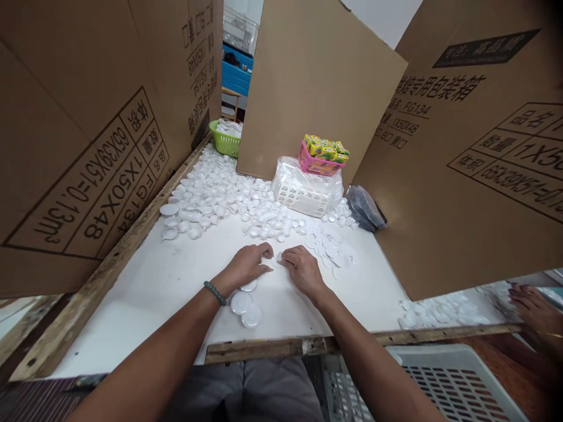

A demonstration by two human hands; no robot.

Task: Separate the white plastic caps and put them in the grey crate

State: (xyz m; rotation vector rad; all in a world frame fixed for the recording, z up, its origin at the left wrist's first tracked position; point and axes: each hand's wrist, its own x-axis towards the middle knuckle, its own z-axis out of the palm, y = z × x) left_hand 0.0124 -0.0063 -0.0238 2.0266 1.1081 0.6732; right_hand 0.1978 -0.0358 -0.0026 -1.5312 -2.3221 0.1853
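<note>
My left hand (250,264) and my right hand (301,266) rest close together on the white table (176,275), fingers curled and pinching a small white piece (277,259) between them. A beaded bracelet (215,292) circles my left wrist. Under that wrist lie three flat white round lids (246,309). A big heap of small white caps (220,193) spreads across the far left of the table. Flat white discs (329,243) lie just right of my right hand.
Tall cardboard boxes (83,135) wall the table on the left, back and right. A green basket (225,142), a bagged white basket (305,190) topped by a pink basket (320,157), and a grey crate (440,381) are around. Another person's hand (532,305) shows far right.
</note>
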